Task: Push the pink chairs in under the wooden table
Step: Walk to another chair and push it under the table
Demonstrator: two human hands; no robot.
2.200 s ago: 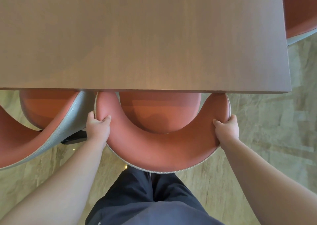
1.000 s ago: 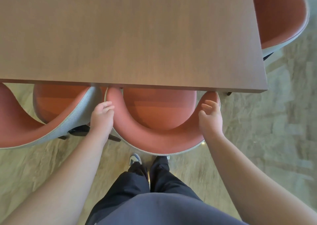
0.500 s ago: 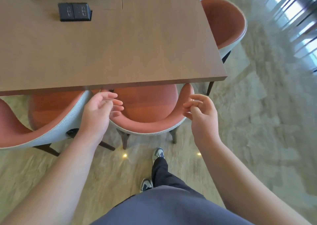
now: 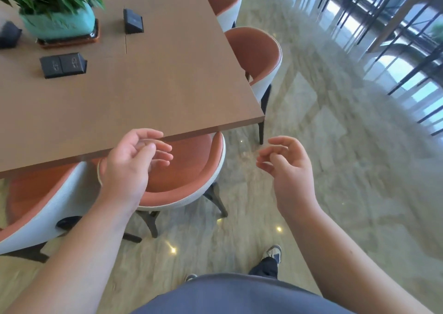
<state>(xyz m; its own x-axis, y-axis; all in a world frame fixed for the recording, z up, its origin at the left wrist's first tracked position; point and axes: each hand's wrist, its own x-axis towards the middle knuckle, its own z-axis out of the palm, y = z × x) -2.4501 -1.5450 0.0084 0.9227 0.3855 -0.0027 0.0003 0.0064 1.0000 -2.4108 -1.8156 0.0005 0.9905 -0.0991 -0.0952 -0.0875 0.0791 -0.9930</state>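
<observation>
Head view, near edge first: a grey-blue shirt front (image 4: 239,297) fills the bottom, with a dark trouser leg and a grey sneaker (image 4: 273,253) on the floor just beyond it. Both bare forearms reach up from 7 and 5 o'clock. The left hand (image 4: 130,162) hangs in the air in front of the table's near edge, fingers loosely curled and blurred, holding nothing. The right hand (image 4: 285,167) floats at about 3 o'clock from it over bare floor, fingers likewise loosely bent, gripping nothing.

Behind the left hand stands the nearest pink chair (image 4: 189,177), a rounded tub shape with smooth salmon-pink upholstery inside, a pale grey woven outer shell and dark splayed legs; its seat front is tucked under the table's near edge, the curved back still outside. A second pink tub chair (image 4: 36,208) of the same make sits at 9 o'clock, also partly under that edge. The wooden table (image 4: 148,78) is a flat rectangular slab of brown matte veneer with fine grain and a thin seam down its middle. On it lie a black rectangular socket box (image 4: 62,64), another black box (image 4: 133,21) further off, and at 11 o'clock a green leafy plant in a turquoise pot (image 4: 56,21) on a brown tray. Two more pink chairs (image 4: 256,54) line the table's right side. The floor (image 4: 335,170) is glossy beige marbled stone with small light reflections; at 1 o'clock dark thin chair legs stand before bright glazing, blurred.
</observation>
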